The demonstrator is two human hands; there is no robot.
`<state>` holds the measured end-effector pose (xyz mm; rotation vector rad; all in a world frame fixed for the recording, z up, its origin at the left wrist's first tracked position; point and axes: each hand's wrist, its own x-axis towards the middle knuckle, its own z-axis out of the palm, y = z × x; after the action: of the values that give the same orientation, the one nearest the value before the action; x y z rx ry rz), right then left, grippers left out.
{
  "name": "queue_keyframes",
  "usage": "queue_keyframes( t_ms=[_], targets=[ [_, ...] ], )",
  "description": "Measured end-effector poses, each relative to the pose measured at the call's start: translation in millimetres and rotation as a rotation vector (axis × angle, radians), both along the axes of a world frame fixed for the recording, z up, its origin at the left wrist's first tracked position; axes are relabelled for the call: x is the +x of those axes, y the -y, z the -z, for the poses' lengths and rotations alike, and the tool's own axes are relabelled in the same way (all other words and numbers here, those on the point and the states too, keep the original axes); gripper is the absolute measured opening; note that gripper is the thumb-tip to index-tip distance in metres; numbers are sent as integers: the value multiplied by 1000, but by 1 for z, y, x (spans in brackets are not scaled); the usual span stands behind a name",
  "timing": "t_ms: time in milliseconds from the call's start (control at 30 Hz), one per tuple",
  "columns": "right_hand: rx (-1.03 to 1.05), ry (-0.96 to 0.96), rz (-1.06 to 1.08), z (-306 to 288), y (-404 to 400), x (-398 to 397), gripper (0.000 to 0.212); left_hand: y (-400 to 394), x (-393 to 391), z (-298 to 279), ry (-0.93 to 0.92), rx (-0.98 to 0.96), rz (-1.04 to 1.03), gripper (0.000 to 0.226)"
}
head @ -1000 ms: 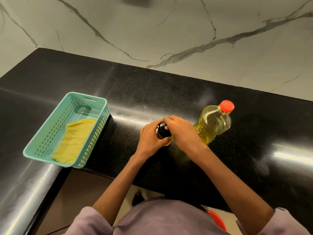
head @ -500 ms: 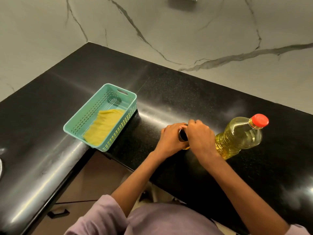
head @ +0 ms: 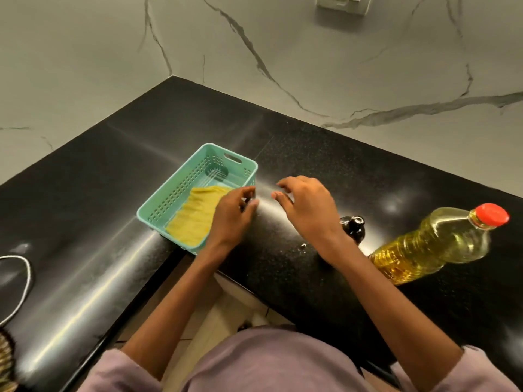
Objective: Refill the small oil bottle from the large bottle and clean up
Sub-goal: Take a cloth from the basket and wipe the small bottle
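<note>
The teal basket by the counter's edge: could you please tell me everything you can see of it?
The teal basket is a rectangular plastic tray with perforated walls and a slot handle cut in its far end. It sits flat on the black countertop, near the front edge. A folded yellow cloth lies in its near half; the far half is bare. The left hand hovers over its near right corner; contact is unclear.

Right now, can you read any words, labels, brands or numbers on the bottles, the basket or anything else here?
None can be read.
Large oil bottle: no label showing; red cap plain.
Small dark bottle: no text visible, partly hidden by the right hand.
Teal basket: no markings.
</note>
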<state>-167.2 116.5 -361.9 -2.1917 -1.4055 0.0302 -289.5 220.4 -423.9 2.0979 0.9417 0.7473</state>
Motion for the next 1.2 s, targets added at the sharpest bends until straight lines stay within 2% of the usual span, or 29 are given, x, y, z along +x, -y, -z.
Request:
queue_keyframes(
  t_ms=[100, 233, 367, 467, 600, 700, 800, 900, 1033, 1133, 1200],
  targets=[
    [-51, -109, -107, 16, -46, -8, 19, -19, -33, 0, -16, -34, -137, 26],
    [-150, -144, -206, 34, -113, -15, 14, -33, -69, -3, -47, -83, -240, 25],
    [-336, 9, -276, 52, -171, -15, 20, -37, -86, -3, -20, -201, -276, 25],
    [-550, 115, -315, 63, -193, -15, 27, -36, -93, -3, 6, -241, -279, 23],
    [-792, 209, -365, 72, -206, -10, 52, -35, -98, -4, 27, -279, -283, 21],
    [-825, 219, -365, 75, -213, -11, 52, -37, -101, -3, 19, -296, -280, 21],
    [-825, 181, -386, 75, -217, -12, 38, -39, -106, 0, 20, -320, -290, 20],
    [-791, -6, -370, 73, -220, -12, 17, -43, -107, 3, 34, -351, -296, 19],
    [-687, -482, -293, 73, -223, -12, 16, -54, -91, 1, 67, -454, -302, 20],
    [-587, -777, -300, 71, -218, -16, 11, -62, -71, -2, 96, -571, -291, 26],
    [-534, -968, -298, 68, -213, -20, 10, -66, -60, -1, 115, -615, -285, 23]
  ],
)
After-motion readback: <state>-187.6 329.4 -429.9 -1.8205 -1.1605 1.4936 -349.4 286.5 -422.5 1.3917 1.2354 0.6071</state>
